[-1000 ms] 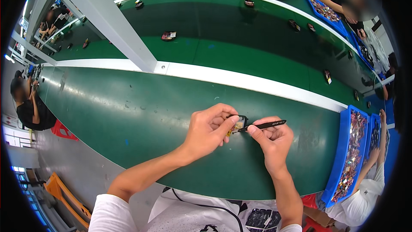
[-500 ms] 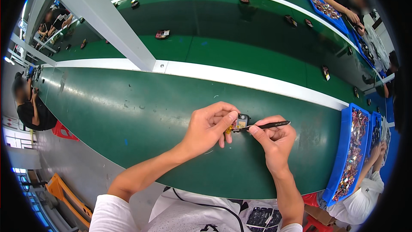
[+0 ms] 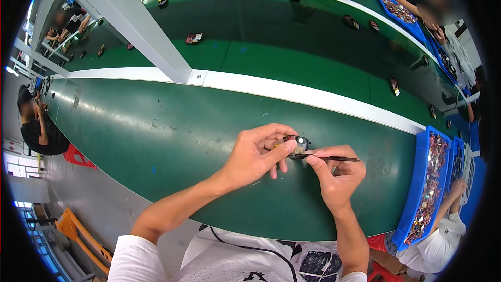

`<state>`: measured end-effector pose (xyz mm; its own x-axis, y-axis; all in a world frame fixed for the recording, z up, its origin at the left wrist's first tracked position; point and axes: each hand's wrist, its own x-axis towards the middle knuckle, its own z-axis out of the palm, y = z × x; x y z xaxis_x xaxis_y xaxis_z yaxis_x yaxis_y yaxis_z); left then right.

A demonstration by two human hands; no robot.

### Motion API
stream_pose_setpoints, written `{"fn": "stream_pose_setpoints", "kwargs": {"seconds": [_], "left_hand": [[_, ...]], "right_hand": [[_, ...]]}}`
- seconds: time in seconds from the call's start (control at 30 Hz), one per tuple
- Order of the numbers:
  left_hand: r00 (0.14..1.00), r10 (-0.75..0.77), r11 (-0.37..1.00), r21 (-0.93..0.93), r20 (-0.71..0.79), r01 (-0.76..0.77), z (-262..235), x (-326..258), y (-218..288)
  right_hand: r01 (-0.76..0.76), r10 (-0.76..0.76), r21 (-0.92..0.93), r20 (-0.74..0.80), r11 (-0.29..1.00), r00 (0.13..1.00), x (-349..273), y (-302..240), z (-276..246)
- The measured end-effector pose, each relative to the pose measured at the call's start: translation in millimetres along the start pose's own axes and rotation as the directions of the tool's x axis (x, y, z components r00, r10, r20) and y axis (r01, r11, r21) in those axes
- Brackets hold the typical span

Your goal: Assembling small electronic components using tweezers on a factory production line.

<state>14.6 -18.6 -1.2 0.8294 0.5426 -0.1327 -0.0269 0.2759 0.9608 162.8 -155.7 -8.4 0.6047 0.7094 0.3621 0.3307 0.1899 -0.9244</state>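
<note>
Just right of the frame's centre, my left hand (image 3: 255,154) pinches a small dark boxy part with a glossy face (image 3: 296,141) between thumb and fingers, raised above the smooth green conveyor belt (image 3: 156,130), probably so its face stays steady. My right hand (image 3: 336,175) grips thin black metal tweezers (image 3: 334,158) like a pen, tips touching the part. At right stands a blue plastic tray (image 3: 417,188) of small shiny pieces.

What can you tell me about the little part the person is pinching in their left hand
The small part is dark and blocky with a pale, shiny face and a yellowish bit at its left. The left hand pinches it between thumb and fingers, just above the green belt. The tip of a thin black tool, held in the right hand, touches its lower edge. Finer detail is too small to tell.
</note>
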Motion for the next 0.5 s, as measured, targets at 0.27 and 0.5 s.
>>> {"fn": "stream_pose_setpoints", "kwargs": {"seconds": [0.27, 0.5], "left_hand": [[1.000, 0.001, 1.000, 0.030, 0.000, -0.001, -1.5, -1.1, -1.1], [1.000, 0.021, 0.999, 0.042, 0.002, -0.021, 1.2, -3.3, -1.7]], "right_hand": [[0.011, -0.011, 0.007, 0.027, 1.000, 1.000, 0.2, 0.1, -0.6], [-0.056, 0.055, 0.062, 0.019, 0.996, 0.998, -0.8, 0.5, -0.8]]}}
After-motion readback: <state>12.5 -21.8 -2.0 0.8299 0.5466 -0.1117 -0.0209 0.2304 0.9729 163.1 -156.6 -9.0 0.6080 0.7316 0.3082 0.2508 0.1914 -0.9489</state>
